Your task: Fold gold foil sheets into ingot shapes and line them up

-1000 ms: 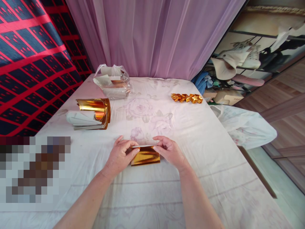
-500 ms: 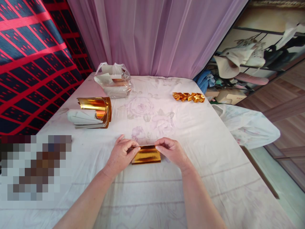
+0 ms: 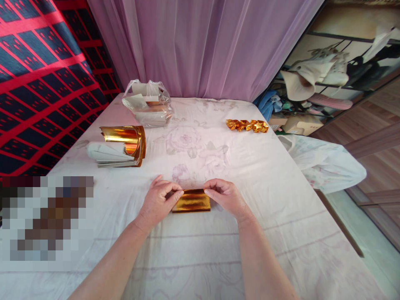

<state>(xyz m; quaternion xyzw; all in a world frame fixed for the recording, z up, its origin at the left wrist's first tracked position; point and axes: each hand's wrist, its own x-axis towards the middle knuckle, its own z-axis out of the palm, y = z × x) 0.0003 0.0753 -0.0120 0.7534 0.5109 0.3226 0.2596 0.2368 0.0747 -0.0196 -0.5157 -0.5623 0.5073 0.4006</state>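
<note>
A folded sheet of gold foil paper lies on the tablecloth in front of me, its shiny side showing. My left hand pinches its far left corner between thumb and forefinger. At the far right corner, the thumb and forefinger of my right hand are closed on the same edge. To the left stands a curled stack of gold and white paper sheets. Several folded gold foil pieces sit in a row at the back right.
A clear plastic bag with papers stands at the back left of the flowered tablecloth. A white plastic bag hangs past the right edge, below a shelf of shoes. A purple curtain closes off the back.
The far edge of the gold foil paper, a thin pale line before, now lies flatter and shows gold. Both hands keep their pinch and have hardly moved.
</note>
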